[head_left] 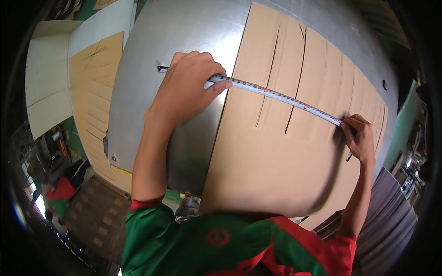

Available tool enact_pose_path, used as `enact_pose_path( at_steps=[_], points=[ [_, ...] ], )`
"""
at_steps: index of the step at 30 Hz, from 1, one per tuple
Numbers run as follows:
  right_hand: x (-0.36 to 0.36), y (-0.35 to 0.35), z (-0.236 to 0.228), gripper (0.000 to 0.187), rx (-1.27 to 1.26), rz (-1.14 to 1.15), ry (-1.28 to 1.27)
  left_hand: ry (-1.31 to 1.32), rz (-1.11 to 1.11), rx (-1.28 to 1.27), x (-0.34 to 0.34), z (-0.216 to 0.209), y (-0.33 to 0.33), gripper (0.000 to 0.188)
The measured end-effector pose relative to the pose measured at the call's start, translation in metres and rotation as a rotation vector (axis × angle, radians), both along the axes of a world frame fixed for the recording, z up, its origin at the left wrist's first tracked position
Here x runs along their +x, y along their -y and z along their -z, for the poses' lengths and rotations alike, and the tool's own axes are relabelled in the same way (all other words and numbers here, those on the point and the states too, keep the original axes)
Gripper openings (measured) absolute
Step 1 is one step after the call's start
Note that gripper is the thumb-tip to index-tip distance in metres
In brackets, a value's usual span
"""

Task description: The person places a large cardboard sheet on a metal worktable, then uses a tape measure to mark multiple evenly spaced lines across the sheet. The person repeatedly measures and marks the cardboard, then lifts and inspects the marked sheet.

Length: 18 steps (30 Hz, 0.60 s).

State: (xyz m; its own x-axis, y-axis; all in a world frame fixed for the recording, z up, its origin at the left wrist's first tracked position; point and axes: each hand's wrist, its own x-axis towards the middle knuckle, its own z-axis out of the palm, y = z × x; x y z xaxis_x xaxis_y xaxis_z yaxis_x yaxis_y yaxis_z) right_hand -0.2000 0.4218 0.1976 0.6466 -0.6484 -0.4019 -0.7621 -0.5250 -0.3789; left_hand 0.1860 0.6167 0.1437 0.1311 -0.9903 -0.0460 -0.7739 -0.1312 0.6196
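A flat brown cardboard sheet (276, 152) with cut slots lies on a grey metal table (179, 41). A white measuring tape (281, 95) stretches across the sheet from left to right. My left hand (186, 85) presses the tape down at the sheet's left edge, fingers closed over it. My right hand (359, 135) pins the tape's far end near the sheet's right side and also holds a dark pen or marker (350, 155) against the cardboard.
More slotted cardboard sheets (94, 96) lie stacked at the left, next to pale boards (46, 73). A person in red and green (57, 193) is lower left on the floor. Dark corrugated sheets (391, 216) lie at the lower right.
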Motion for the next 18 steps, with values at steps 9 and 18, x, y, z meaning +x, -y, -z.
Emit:
enact_pose_path(
  at_steps=[9, 18],
  points=[
    [0.025, -0.009, -0.006, 0.005, -0.064, -0.008, 0.070, 0.014, -0.024, -0.083, -0.021, -0.003, 0.023, 0.015],
    [0.044, -0.007, -0.007, 0.005, -0.009, -0.009, 0.034, -0.044, -0.072, 0.026, -0.013, -0.006, 0.020, 0.010]
  ],
)
